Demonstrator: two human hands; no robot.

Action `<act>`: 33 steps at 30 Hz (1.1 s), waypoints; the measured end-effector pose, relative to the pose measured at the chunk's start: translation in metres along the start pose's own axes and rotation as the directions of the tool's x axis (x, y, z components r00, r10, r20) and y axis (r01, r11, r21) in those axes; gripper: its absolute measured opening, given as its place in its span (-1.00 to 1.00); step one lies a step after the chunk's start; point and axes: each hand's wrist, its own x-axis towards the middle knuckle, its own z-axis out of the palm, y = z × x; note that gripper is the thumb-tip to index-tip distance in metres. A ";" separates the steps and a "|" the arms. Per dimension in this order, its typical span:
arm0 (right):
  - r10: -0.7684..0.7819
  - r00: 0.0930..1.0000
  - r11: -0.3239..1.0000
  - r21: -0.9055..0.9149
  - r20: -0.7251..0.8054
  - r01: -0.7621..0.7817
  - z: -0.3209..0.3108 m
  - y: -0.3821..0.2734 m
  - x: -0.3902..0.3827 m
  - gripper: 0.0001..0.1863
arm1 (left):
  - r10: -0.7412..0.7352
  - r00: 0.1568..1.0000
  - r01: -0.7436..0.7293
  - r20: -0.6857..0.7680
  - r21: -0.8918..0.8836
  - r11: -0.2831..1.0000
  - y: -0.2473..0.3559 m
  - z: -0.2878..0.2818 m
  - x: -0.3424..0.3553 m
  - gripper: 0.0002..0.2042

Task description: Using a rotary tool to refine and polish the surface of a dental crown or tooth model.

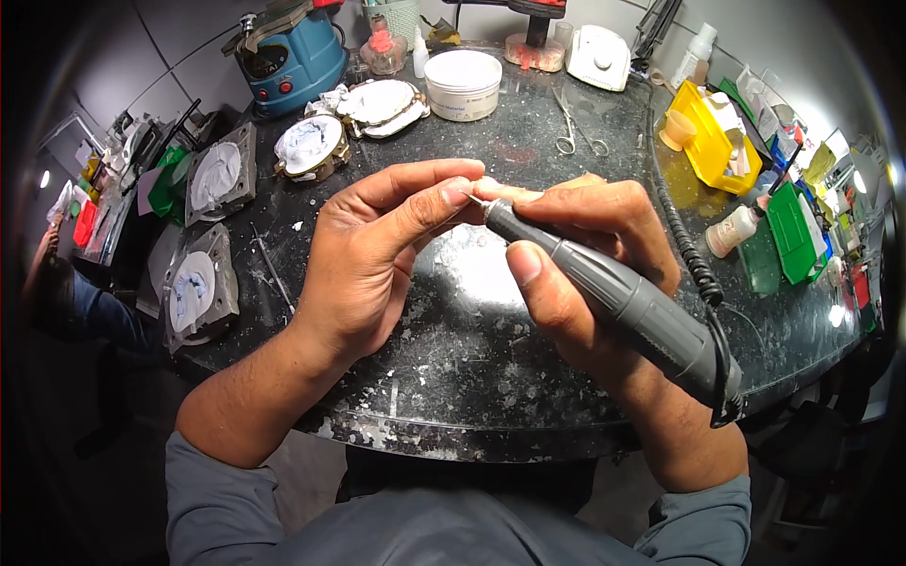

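My right hand (618, 222) is wrapped round a dark grey rotary handpiece (618, 291), gripped much like a pen. Its thin metal tip points up and left, right at the fingertips of my left hand (357, 247). Thumb and index finger of that left hand are pinched together; whatever small thing they hold is hidden or too small to name. Both hands meet above the middle of the black, white-spattered bench (444, 377). A coiled black cord (694, 259) runs down the right side to the back end of the handpiece.
Metal flasks filled with white plaster (193, 292) line the left side. Behind stand a blue machine (297, 71), round plaster moulds (311, 146), a white tub (462, 87) and scissors (569, 132). A thin metal tool (272, 267) lies beside my left wrist. Yellow (703, 132) and green bins (796, 231) are at right.
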 end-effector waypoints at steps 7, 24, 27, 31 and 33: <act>0.065 0.998 0.998 0.000 -0.011 -0.065 0.004 -0.006 0.002 -0.75 | 0.006 0.999 -0.010 0.043 0.083 0.996 0.000 -0.005 0.000 -0.78; 0.042 0.987 0.983 -0.169 -0.156 -0.069 0.011 0.003 -0.007 -0.67 | -0.034 0.991 0.049 0.131 -0.117 0.992 -0.001 -0.015 0.005 -0.81; 0.038 0.986 0.980 -0.184 -0.161 -0.068 0.008 0.000 -0.006 -0.66 | -0.027 0.991 0.050 0.132 -0.179 0.983 -0.002 -0.011 0.007 -0.81; -0.026 0.991 0.978 -0.207 -0.133 -0.003 0.015 0.000 0.003 -0.70 | -0.057 0.991 0.087 0.123 -0.257 0.963 0.000 -0.017 0.007 -0.77; -0.073 0.997 0.980 -0.186 -0.036 0.065 -0.001 0.001 0.001 -0.74 | -0.043 0.990 0.073 0.138 -0.216 0.974 -0.001 -0.012 0.008 -0.75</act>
